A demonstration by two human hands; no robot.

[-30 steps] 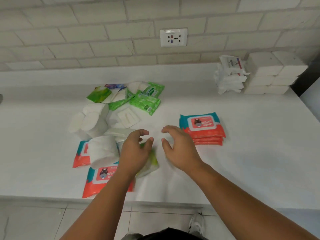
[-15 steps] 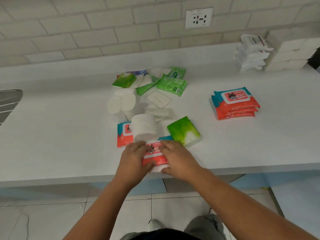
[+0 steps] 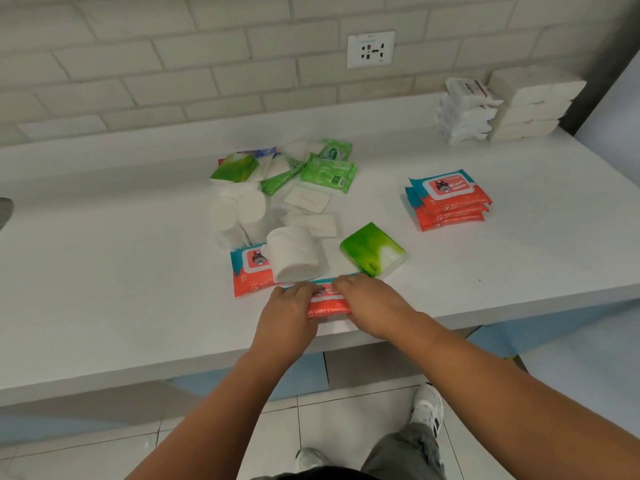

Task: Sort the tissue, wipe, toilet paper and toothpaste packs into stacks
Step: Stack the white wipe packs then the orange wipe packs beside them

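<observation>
The top pack of the wipe stack (image 3: 446, 192) on the right reads "Wipes", and the front edges in that stack read "BABY". The left wipe pack (image 3: 247, 275), partly under a toilet roll (image 3: 294, 258), shows "30" and "BABY". The near wipe pack (image 3: 329, 308) also reads "BABY". Print on the far green packs (image 3: 327, 171) is too small to read.

White counter (image 3: 104, 271), mixed pile (image 3: 294, 188) centre, green tissue pack (image 3: 372, 254), red wipe pack (image 3: 329, 305) front edge, wipe stack (image 3: 450, 206) right, white stacks (image 3: 533, 102) rear
</observation>
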